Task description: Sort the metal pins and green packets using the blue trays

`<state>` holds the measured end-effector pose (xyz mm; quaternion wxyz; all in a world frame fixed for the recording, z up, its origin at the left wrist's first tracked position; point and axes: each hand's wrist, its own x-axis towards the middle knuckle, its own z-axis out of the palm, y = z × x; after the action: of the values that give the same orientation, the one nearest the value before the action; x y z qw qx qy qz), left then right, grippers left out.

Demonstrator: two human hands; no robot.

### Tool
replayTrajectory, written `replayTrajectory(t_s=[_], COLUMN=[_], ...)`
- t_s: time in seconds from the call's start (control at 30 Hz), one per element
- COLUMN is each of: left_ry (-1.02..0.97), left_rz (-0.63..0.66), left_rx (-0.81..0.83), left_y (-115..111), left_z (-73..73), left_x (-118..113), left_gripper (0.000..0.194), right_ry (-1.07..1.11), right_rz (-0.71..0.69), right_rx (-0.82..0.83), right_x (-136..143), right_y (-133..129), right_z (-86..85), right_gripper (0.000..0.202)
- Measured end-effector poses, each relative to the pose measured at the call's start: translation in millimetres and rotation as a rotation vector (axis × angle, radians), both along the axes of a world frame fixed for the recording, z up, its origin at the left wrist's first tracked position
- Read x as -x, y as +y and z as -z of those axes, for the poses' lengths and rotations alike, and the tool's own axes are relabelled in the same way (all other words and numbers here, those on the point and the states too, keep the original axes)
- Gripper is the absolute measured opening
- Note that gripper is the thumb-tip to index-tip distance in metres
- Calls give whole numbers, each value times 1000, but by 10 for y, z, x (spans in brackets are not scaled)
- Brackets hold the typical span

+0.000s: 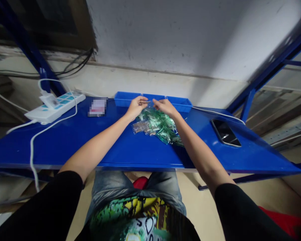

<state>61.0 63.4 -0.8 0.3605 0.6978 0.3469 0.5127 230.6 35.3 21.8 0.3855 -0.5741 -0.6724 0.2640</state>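
My left hand [137, 106] is closed in a pinch on a small clear plastic bag [148, 103], which shows faintly between my hands; a thin metallic-looking piece is at its fingertips. Opposite it, my right hand [166, 107] has its thumb and fingers pressed together at the bag's other side. What exactly lies in the right fingertips is too small to tell. Just below both hands spreads a pile of green plastic film [163, 125] with many small pale and shiny pieces. Clear packets [141, 127] holding brownish metal pieces lie at the pile's left edge.
Three joined blue bins [126, 98] stand behind my hands, against the wall. A white power strip [57, 107] with a plugged-in charger and cables is at the left. A blurred-out card [97, 107] lies nearby. A phone [225, 133] rests on the blue table [110, 150] at right.
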Motion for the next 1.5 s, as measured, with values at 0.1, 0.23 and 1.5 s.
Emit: replayTrajectory(t_s=[0.1, 0.23, 1.5], left_ry=[117, 275, 121], left_rz=[0, -79, -50], left_rx=[-152, -279, -225], left_y=[1, -58, -347], left_z=[-26, 1, 65], left_x=[-24, 10, 15], left_gripper=[19, 21, 10], right_ry=[25, -19, 280], right_rz=[-40, -96, -74], right_rx=[122, 92, -56], right_x=[-2, 60, -6], right_y=[55, 26, -432], right_z=[-91, -82, 87], right_gripper=[42, 13, 20])
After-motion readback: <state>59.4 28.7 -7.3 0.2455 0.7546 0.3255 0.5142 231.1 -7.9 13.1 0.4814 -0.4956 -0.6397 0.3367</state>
